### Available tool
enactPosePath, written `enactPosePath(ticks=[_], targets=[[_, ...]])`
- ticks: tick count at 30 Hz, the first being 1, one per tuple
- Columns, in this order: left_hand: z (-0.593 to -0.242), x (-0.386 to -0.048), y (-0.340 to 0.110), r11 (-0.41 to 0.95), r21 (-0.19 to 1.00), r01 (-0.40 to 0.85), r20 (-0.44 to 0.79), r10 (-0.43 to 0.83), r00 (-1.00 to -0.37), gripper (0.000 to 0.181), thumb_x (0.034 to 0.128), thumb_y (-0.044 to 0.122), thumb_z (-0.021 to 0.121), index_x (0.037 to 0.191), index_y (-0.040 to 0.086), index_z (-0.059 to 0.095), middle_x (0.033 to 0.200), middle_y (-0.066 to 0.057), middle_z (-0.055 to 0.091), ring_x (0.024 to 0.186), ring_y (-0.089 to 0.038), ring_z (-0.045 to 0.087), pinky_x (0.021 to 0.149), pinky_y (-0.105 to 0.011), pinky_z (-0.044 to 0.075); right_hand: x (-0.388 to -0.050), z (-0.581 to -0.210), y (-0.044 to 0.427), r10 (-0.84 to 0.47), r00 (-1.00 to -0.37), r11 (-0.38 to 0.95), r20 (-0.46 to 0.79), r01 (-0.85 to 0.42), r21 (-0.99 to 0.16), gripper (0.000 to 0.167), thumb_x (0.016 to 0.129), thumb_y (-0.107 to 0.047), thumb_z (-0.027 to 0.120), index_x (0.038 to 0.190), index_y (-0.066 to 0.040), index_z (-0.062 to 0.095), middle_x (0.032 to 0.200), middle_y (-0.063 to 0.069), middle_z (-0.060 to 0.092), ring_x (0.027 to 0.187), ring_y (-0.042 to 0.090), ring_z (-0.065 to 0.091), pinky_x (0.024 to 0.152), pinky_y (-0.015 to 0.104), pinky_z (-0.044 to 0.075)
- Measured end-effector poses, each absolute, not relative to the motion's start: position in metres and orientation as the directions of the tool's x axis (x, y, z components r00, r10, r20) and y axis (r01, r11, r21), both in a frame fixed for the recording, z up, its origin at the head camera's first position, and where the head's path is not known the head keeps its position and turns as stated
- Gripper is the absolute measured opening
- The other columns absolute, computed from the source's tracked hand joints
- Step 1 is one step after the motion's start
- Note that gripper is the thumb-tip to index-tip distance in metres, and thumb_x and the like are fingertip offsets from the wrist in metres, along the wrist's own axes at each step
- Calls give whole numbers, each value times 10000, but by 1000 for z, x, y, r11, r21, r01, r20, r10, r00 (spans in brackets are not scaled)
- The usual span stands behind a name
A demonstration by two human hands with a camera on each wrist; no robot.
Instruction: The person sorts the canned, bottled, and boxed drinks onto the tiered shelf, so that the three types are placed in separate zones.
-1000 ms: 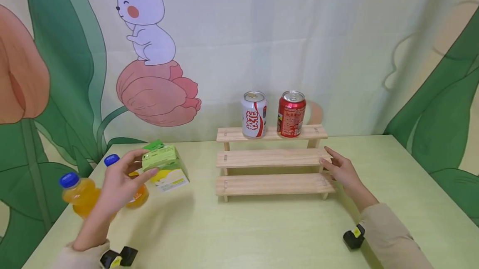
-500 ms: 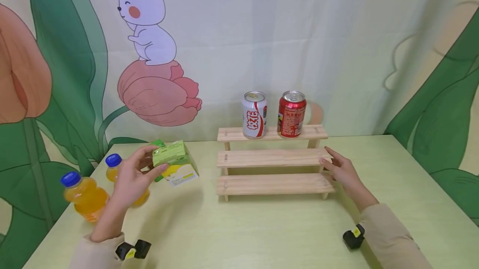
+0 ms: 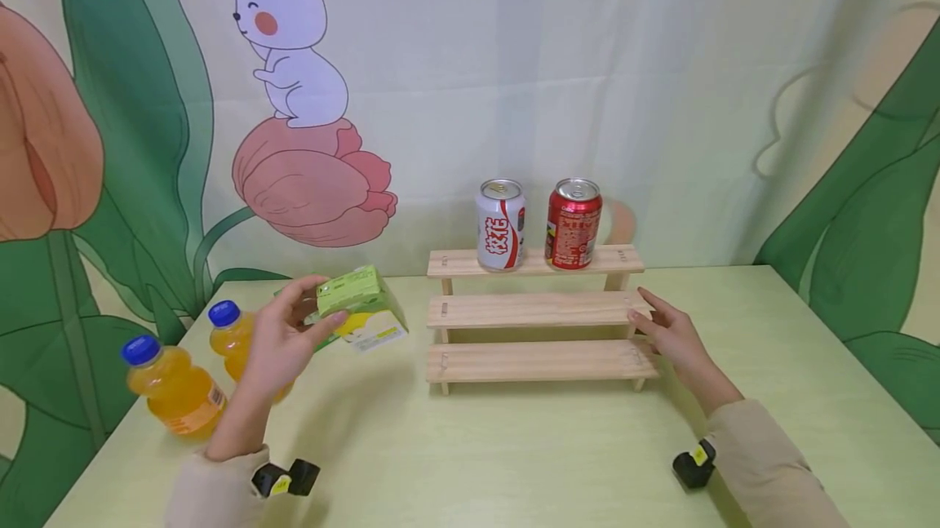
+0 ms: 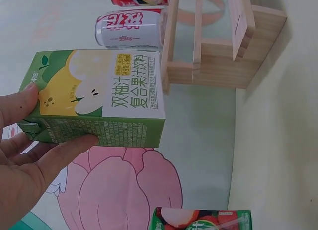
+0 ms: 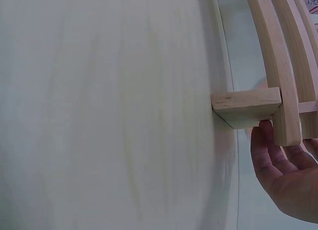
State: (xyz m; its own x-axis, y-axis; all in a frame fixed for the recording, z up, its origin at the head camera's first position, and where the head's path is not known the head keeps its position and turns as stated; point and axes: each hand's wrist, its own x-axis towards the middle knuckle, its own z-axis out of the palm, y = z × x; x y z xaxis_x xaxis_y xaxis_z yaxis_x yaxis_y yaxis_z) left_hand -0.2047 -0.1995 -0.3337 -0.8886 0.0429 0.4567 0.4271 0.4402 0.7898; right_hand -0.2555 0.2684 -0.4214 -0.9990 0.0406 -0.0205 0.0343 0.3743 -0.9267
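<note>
My left hand (image 3: 282,340) grips a green and yellow juice box (image 4: 94,96) in the air, left of a three-tier wooden rack (image 3: 536,312). The thumb lies on its printed front and the fingers are on the other sides. At the rack's right end, my right hand (image 3: 674,340) holds the middle tier, thumb on top. In the right wrist view its curled fingers (image 5: 268,160) are around the shelf end. On the top tier stand a white can (image 3: 502,226) and a red can (image 3: 574,226), upright and apart.
Two orange-juice bottles (image 3: 179,397) with blue caps stand on the table (image 3: 514,454) at left. A second juice carton (image 4: 198,220), green with red fruit, is partly hidden behind my left hand in the head view. A printed cloth (image 3: 441,104) hangs behind.
My left hand has carried the juice box rightward and slightly up, nearer the rack. More of the bottles shows now. The right hand, rack and cans stay in place.
</note>
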Motion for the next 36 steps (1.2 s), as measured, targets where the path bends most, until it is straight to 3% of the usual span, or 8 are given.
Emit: enactPosePath(ticks=[6,9,13,18,21,24,30,36], targets=[[-336,-209,-191,424,800,425,453,39,-891,372,816,-15,643,1165,-20,514,1085,-136,563,916,-198,582,730,-189,504,-255,-420,268,33,-999,360,-38,47,-932,666,928,-373,487,1457,-117,174,1385,276,312,1132,278,411,638,186,460],[-336,-211,-189,413,798,438,463,44,-885,374,814,-17,645,1165,-21,516,1083,-138,567,909,-179,582,724,-188,506,-254,-419,267,29,-999,355,-46,53,-933,662,932,-369,481,1459,-126,163,1402,275,285,1184,312,393,662,175,469],[-337,-213,-185,389,798,460,481,50,-876,376,807,-15,654,1160,-18,526,1073,-136,573,880,-128,580,699,-178,508,-253,-418,267,30,-998,359,-49,56,-932,661,931,-369,482,1460,-133,163,1394,269,304,1123,239,452,667,173,471],[-337,-216,-179,388,790,475,494,57,-868,362,804,-11,660,1145,-12,538,1050,-129,579,879,-212,583,667,-171,489,-253,-417,267,35,-998,364,-48,57,-930,664,928,-369,490,1457,-120,175,1364,259,348,942,58,464,644,183,465],[-337,-218,-175,395,781,484,502,64,-862,362,797,-31,658,1138,-22,537,1045,-138,580,874,-235,585,638,-178,484,-253,-418,267,35,-998,361,-46,55,-931,665,927,-367,493,1457,-118,177,1355,255,358,897,15,448,643,182,464],[-338,-220,-172,365,792,490,500,74,-863,367,786,-71,650,1131,-49,528,1045,-159,569,862,-205,589,658,-181,503,-254,-419,267,37,-998,356,-48,58,-933,665,925,-368,496,1456,-123,181,1349,247,364,910,53,443,631,183,456],[-339,-221,-162,304,823,480,481,77,-873,376,773,-93,651,1127,-60,528,1050,-161,559,882,-168,597,711,-242,525,-254,-418,266,36,-998,354,-55,64,-933,671,925,-377,492,1459,-128,170,1387,249,327,1080,221,417,647,185,449],[-338,-219,-151,295,805,515,510,99,-854,390,747,-108,671,1112,-67,541,1041,-177,572,901,-295,608,702,-315,531,-254,-418,267,37,-998,355,-56,65,-933,669,924,-374,496,1459,-134,173,1384,248,333,1009,151,443,640,193,448]])
